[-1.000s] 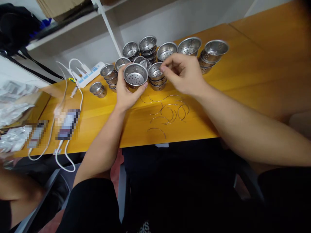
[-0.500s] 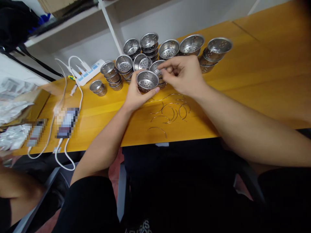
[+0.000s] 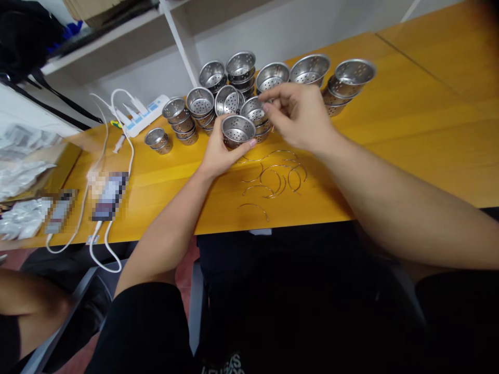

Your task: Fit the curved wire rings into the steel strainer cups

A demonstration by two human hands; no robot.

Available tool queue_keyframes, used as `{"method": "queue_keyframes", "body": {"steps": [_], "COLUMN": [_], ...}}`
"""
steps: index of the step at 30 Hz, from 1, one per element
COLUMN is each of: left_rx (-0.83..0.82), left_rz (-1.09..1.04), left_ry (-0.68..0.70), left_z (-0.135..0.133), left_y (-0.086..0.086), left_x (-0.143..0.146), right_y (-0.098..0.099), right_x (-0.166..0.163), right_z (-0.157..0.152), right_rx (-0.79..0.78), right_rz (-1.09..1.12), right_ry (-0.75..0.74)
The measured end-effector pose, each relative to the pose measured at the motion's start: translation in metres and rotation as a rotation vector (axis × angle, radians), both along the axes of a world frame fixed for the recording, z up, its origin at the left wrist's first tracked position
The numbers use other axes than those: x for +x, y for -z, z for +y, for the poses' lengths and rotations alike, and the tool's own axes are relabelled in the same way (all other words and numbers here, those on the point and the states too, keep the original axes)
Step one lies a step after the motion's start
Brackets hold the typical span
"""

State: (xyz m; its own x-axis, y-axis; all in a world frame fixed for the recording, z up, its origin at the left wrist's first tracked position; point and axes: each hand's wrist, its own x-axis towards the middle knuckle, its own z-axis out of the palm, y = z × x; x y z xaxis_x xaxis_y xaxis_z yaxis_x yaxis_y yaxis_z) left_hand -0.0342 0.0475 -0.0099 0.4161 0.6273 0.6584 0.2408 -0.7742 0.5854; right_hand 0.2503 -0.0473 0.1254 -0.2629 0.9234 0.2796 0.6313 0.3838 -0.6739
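Note:
My left hand [image 3: 220, 150] is closed around a perforated steel cup [image 3: 238, 130], its mouth tilted up towards me. The thumb lies along the cup's front and the fingers are behind it. My right hand [image 3: 298, 114] is in a pinch just right of that cup, in front of the stacked cups. A short bit of thin wire [image 3: 272, 129] shows under its fingers; most of it is hidden. Several loose curved wires [image 3: 278, 179] lie on the table below both hands. Close behind the held cup stands another perforated cup [image 3: 253, 110] on a stack.
More perforated cups stand in stacks along the back, with a tall stack [image 3: 354, 78] at right and a small one [image 3: 156, 137] at left. A power strip [image 3: 146, 117], white cables and a phone [image 3: 109, 196] lie left on the yellow table [image 3: 409, 156]. Another person's arm [image 3: 31, 301] shows at lower left.
My right hand has shifted slightly right, away from the held cup, and a bit of wire now shows below its fingers. My left hand keeps its hold on the cup.

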Motion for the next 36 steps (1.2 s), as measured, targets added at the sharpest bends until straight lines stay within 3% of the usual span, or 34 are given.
{"method": "queue_keyframes", "body": {"steps": [5,10,16,21,25,31,36], "left_rx": [0.018,0.007,0.022,0.031,0.077,0.099,0.094], "left_rz": [0.024,0.015,0.009,0.048,0.018,0.043,0.044], "left_ry": [0.006,0.004,0.020,0.037,0.043,0.038,0.084], "left_z": [0.000,-0.002,-0.008,-0.017,-0.015,-0.011,-0.014], "left_y": [0.000,-0.004,-0.013,-0.023,-0.023,-0.019,-0.020], "left_x": [0.003,0.004,0.001,0.002,0.003,0.003,0.003], "right_y": [0.008,0.003,-0.002,0.001,0.013,0.046,0.049], "right_x": [-0.011,-0.006,0.001,-0.008,-0.006,-0.001,-0.002], "right_z": [-0.001,-0.002,-0.004,-0.007,0.001,0.026,0.026], "right_rx": [-0.042,-0.029,0.037,-0.046,-0.054,0.156,0.148], "right_rz": [-0.111,-0.149,-0.024,-0.028,-0.046,0.230,0.263], "right_ry": [-0.029,-0.015,0.065,-0.027,-0.041,-0.165,-0.238]}}
